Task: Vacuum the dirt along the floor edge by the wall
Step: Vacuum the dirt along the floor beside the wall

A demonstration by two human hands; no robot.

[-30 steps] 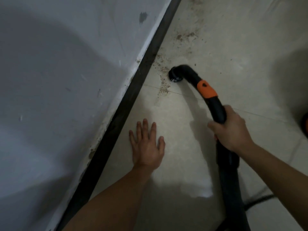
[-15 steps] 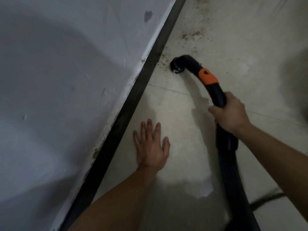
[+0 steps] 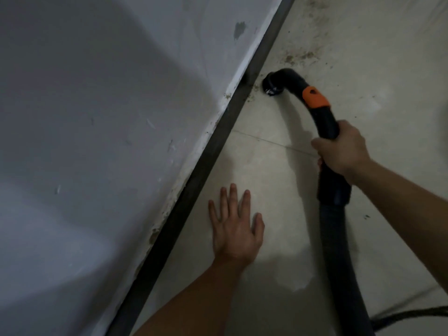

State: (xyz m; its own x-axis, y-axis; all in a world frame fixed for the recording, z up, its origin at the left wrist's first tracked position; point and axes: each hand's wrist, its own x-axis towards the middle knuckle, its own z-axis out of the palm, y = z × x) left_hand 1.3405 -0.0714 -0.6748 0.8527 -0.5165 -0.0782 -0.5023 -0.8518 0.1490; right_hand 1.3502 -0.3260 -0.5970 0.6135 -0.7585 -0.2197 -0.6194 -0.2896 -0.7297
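- The right hand (image 3: 341,151) grips the vacuum hose (image 3: 327,122), whose nozzle (image 3: 272,84) is near the baseboard (image 3: 218,141).
- The left hand (image 3: 236,226) lies flat on the floor (image 3: 278,180).
- Dirt (image 3: 298,57) lies at upper centre.

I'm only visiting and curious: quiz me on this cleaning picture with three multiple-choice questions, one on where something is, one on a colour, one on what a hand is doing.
1. Where is the vacuum nozzle?
A. Down at the floor, close beside the dark baseboard
B. High up on the wall
C. Lifted in mid-air, far from any edge

2. What colour is the collar on the black wand?
A. Green
B. Orange
C. White

3. What is the left hand doing?
A. Gripping the wand
B. Resting flat on the floor, fingers spread
C. Clenched in the air

Answers: 1 A, the nozzle sits low next to the baseboard; 2 B, an orange band shows beyond the right hand; 3 B, its palm lies on the floor while the right hand holds the wand.
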